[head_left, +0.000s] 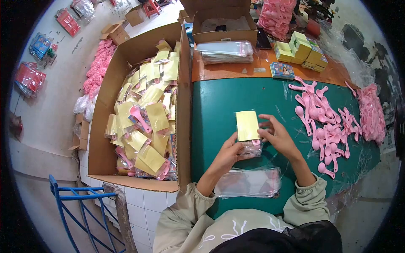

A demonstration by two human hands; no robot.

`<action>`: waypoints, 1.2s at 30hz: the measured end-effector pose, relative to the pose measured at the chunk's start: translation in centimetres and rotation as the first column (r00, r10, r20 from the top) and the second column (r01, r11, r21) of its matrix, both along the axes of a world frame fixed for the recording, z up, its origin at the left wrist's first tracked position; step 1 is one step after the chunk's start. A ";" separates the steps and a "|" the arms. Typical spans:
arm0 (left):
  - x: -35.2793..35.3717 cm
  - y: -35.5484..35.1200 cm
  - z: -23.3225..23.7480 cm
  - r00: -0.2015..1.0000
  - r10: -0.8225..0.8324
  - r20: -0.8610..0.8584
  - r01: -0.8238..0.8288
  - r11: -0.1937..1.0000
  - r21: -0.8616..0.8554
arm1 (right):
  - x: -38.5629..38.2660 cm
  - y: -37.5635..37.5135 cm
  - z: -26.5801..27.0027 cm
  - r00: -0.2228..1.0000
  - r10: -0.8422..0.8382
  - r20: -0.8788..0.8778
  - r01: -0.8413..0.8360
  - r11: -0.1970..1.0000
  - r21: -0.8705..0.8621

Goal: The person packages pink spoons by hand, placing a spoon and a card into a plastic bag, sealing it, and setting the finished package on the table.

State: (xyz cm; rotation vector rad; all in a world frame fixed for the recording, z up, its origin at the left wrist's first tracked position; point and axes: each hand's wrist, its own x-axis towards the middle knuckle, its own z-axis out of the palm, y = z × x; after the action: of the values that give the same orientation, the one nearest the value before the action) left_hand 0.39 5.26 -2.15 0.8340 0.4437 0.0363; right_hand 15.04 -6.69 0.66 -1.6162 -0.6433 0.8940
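A clear plastic bag [253,150] with a yellow card [247,125] and the end of a pink spoon [255,142] in it is between my hands, above the green table. My left hand [230,151] grips the lower left of the bag, thumb on top. At the card's right edge is my right hand [276,134], its fingers curled and its thumb on the packet. Just below my hands lies a stack of clear plastic bags [249,183].
On the left stands a large cardboard box [184,122] full of packed yellow cards and spoons. Loose pink spoons [325,135] are spread on the green table [215,99] to the right. Behind are card stacks [299,46] and more bags [225,52]. A blue metal frame [82,197] stands lower left.
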 end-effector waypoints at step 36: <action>0.1 -1.5 -1.5 0.993 0.053 0.109 -0.093 0.909 0.406 | 0.7 0.6 -1.7 0.926 -0.138 -0.351 0.250 0.921 0.300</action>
State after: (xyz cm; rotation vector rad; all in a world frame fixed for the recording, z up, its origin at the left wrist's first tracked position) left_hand 0.49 3.78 -3.64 1.2255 0.3813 0.2462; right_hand 15.72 -6.09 -0.99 -1.1652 -0.3698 0.8234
